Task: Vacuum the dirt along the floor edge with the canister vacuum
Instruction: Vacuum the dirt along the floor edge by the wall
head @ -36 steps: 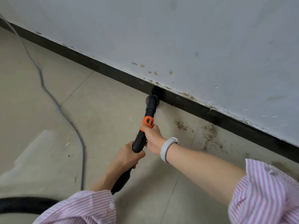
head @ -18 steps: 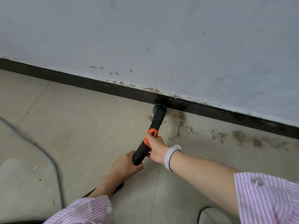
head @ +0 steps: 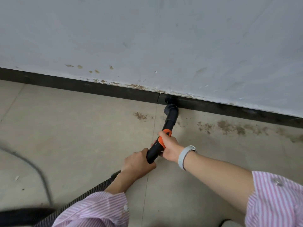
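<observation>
Both hands grasp the black vacuum wand with orange collar (head: 162, 145): left hand (head: 136, 163) low, right hand (head: 170, 147) higher. Its round nozzle (head: 170, 110) touches the dark baseboard (head: 98, 89). I judge much remains: brown dirt patches (head: 229, 126) to the right, one small patch (head: 140, 115) left.
</observation>
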Demonstrator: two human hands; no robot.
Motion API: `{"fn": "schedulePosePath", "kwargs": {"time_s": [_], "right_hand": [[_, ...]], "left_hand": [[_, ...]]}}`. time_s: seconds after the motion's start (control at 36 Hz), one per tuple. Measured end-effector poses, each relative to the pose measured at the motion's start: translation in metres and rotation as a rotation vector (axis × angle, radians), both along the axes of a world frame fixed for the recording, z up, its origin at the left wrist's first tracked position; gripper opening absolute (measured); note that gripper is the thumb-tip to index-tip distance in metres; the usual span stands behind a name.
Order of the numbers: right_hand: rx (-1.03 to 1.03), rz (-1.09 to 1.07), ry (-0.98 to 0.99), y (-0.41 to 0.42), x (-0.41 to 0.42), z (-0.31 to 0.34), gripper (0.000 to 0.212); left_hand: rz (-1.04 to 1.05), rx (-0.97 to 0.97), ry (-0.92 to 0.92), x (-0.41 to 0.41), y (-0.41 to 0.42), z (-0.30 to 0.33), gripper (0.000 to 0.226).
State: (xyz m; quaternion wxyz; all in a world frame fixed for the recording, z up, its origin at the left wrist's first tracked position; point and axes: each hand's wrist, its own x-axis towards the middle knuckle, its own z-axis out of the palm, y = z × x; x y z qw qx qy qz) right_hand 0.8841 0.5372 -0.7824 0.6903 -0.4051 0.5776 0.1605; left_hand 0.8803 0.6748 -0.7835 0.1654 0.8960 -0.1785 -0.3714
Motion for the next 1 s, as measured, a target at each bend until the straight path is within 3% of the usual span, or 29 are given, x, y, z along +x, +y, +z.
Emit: {"fn": "schedulePosePath", "kwargs": {"time_s": [0.11, 0.33, 0.58, 1.0], "right_hand": [[0.041, -0.028, -0.002, -0.015, -0.008, -0.002, 0.017], [0.019, 0.060, 0.010, -0.056, -0.021, 0.002, 0.035], [0.027, 0.039, 0.004, -0.086, -0.038, -0.002, 0.015], [-0.038, -0.066, -0.016, -0.140, -0.073, -0.003, 0.017]], "left_hand": [[-0.024, -0.001, -0.009, -0.005, -0.013, -0.001, 0.023], [-0.074, 0.012, -0.005, -0.014, -0.046, 0.004, 0.026], [-0.159, 0.028, -0.067, -0.022, -0.076, 0.007, 0.028], [-0.260, 0.044, -0.079, -0.044, -0.137, 0.010, 0.031]]}}
